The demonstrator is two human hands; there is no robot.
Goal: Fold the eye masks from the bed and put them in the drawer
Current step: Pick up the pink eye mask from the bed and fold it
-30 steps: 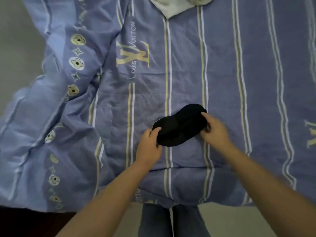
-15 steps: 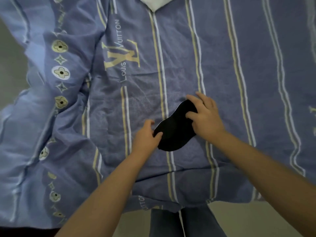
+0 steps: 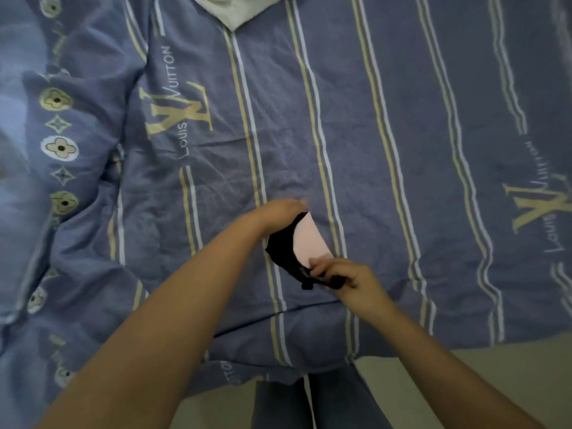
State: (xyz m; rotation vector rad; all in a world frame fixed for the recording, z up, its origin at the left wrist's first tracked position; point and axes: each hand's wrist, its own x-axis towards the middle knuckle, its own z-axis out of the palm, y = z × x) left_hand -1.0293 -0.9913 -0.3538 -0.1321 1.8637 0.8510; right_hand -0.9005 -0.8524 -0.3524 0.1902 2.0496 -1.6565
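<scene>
An eye mask (image 3: 305, 243), black outside with a pale pink inner face, lies folded over on the blue striped bed cover (image 3: 387, 134). My left hand (image 3: 278, 212) rests flat on the mask's far upper end, fingers pointing right. My right hand (image 3: 349, 278) pinches the mask's near lower end, where the black strap (image 3: 309, 284) bunches under the fingers. The pink side faces up between the two hands. No drawer is in view.
A white pillow corner (image 3: 238, 9) shows at the top edge. The bed's near edge runs across the bottom, with pale floor (image 3: 495, 382) beyond it and my dark trouser legs (image 3: 309, 404) standing against it. Rumpled cover folds lie at the left.
The mask was spread out black side up between both hands. Now one half is turned over, showing pink; my right hand dropped to the near end and my left moved to the far end.
</scene>
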